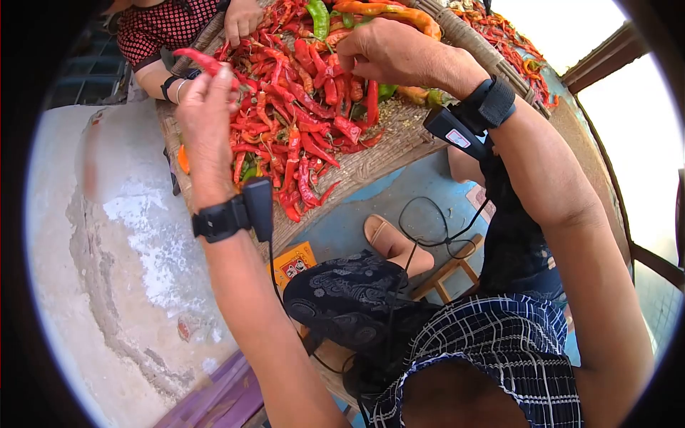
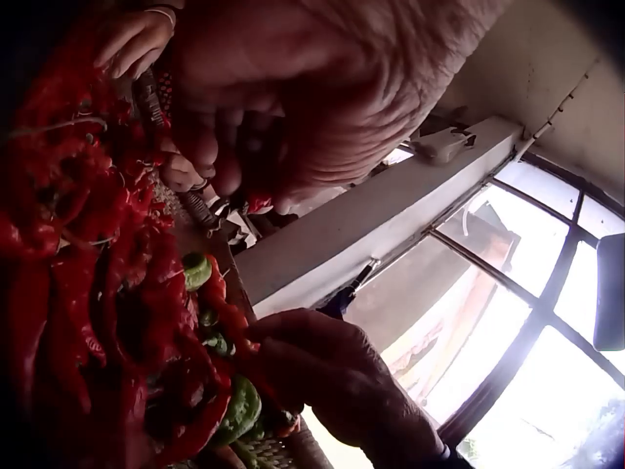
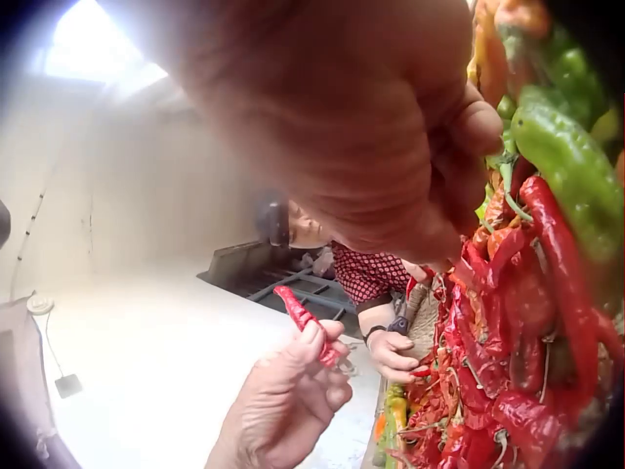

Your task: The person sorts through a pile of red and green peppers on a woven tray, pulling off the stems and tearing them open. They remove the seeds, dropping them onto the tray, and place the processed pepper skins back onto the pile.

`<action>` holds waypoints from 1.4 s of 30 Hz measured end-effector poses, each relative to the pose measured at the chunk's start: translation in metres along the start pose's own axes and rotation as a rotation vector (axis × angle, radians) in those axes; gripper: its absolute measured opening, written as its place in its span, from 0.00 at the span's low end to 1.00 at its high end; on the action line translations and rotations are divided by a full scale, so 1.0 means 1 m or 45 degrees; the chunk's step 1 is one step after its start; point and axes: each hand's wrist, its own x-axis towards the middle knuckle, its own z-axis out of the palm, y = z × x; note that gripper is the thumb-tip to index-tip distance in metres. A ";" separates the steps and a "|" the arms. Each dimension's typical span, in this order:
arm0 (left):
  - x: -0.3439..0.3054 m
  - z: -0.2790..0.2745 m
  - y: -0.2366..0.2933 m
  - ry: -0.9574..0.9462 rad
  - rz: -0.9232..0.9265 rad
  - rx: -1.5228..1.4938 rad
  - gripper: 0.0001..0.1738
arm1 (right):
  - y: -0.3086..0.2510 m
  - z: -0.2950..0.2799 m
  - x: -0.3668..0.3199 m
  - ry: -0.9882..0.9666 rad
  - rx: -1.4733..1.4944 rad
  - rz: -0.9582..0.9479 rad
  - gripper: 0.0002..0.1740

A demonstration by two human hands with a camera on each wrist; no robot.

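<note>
My left hand [image 1: 205,132] pinches a red chili pepper [image 3: 296,309] between thumb and fingers, lifted above the left side of the heap, its tip pointing outward. A large heap of red chili peppers [image 1: 292,107] lies on a woven surface [image 1: 385,153]. Over the heap's right side is my right hand [image 1: 392,53], its fingers loosely bent down close to the peppers, and no pepper shows in its grasp. A green pepper [image 3: 566,161] and a red pepper [image 3: 557,230] lie just beside that hand in the right wrist view.
Another person's hand [image 1: 242,20] rests at the heap's far left edge. More peppers [image 1: 499,43] are spread beyond the woven rim at the right. A pale wall-like surface [image 1: 135,250] stands on the left, with a wooden stool [image 1: 449,274] below. Cables run from both wrist cameras.
</note>
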 end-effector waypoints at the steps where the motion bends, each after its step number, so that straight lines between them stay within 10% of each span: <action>1: 0.011 -0.010 0.004 0.097 -0.015 -0.042 0.18 | 0.002 0.003 -0.002 0.000 -0.001 0.001 0.08; 6: 0.006 -0.006 0.013 0.330 -0.063 -0.117 0.25 | -0.006 0.013 -0.007 -0.166 -0.121 -0.111 0.06; 11: -0.038 0.042 -0.023 -0.076 -0.138 0.030 0.18 | -0.006 0.028 0.000 -0.064 -0.314 -0.188 0.04; 24: -0.072 0.077 -0.010 0.034 0.027 -0.080 0.12 | -0.017 0.007 0.008 0.079 0.657 -0.135 0.08; 34: -0.022 0.018 0.022 0.337 0.355 -0.344 0.11 | -0.011 0.013 0.001 -0.081 -0.084 0.026 0.15; 38: 0.010 0.004 0.014 0.707 0.308 0.214 0.25 | -0.025 0.009 0.001 -0.210 -0.358 0.148 0.10; 42: -0.020 0.039 -0.009 0.114 0.182 0.384 0.20 | -0.025 0.014 0.004 -0.136 -0.404 0.136 0.07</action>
